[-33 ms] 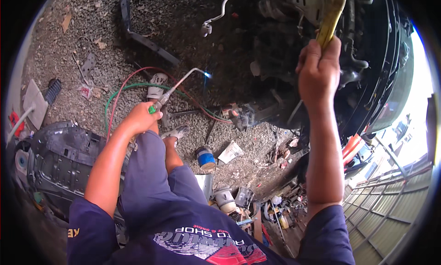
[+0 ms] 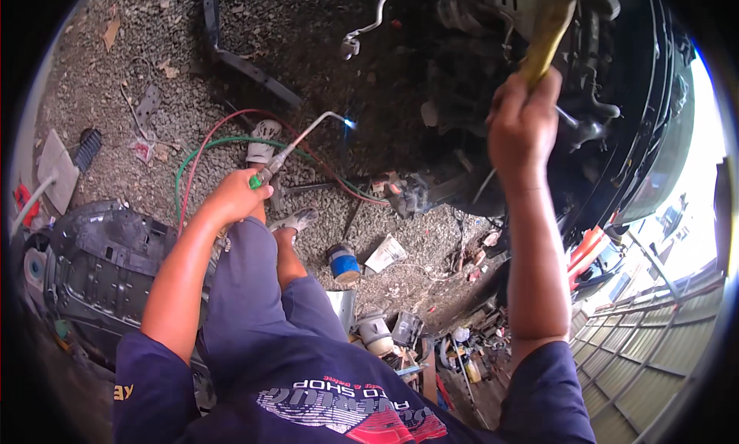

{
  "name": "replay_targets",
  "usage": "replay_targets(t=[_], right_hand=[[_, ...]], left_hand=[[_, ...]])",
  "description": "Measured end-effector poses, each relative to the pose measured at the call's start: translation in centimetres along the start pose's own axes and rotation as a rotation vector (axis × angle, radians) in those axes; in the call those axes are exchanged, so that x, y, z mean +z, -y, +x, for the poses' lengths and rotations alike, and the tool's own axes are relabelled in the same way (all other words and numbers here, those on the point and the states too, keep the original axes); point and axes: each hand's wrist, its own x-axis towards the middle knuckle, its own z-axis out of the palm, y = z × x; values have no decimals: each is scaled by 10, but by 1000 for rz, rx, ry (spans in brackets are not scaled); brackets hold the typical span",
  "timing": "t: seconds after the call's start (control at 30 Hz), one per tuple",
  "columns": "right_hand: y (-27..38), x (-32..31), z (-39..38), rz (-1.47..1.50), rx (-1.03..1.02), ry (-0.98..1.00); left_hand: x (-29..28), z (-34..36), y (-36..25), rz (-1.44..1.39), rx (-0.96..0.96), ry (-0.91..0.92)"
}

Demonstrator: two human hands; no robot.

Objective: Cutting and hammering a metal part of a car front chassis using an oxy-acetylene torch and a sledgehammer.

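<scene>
Gas torch (image 2: 296, 141), in the head view, is held over the gravel (image 2: 154, 51), to the left of a dark car (image 2: 627, 136); its bent tip carries a small blue flame (image 2: 349, 124); the left hand (image 2: 235, 194) is closed around its handle, by the green knob (image 2: 255, 183); a red hose (image 2: 223, 123) and a green hose (image 2: 223, 141) curve across the ground around it; the right hand (image 2: 526, 125) is clenched around a yellow-handled tool (image 2: 553, 36), up at the car's exposed metal parts (image 2: 500, 5); the flame points to the left of those parts, apart from them.

As for progress, the torch is alight and both tools are in grip; a black bar (image 2: 258, 78) lies off the car, on the far left gravel; the work looks under way rather than finished; how much is left cannot be told.

The tool's far end is blurred against the parts, so contact there is unclear; the right hand's fingertips are mostly hidden; deep shadow covers the ground between flame and car; a bent metal pipe (image 2: 377, 17) is cut off by the far edge, so whether it is loose is uncertain; the left panel (image 2: 108, 244) fades into the dark rim.
</scene>
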Motion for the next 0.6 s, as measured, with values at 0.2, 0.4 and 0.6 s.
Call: replay_targets(t=[0.2, 0.4, 0.6], right_hand=[[-279, 41, -178, -859, 434, 1079], [-80, 78, -16, -624, 125, 898], [1, 40, 46, -404, -176, 235]], left_hand=[[23, 18, -30, -92, 138, 49], [-3, -2, 8, -92, -87, 3], [-2, 31, 32, -77, 41, -99]])
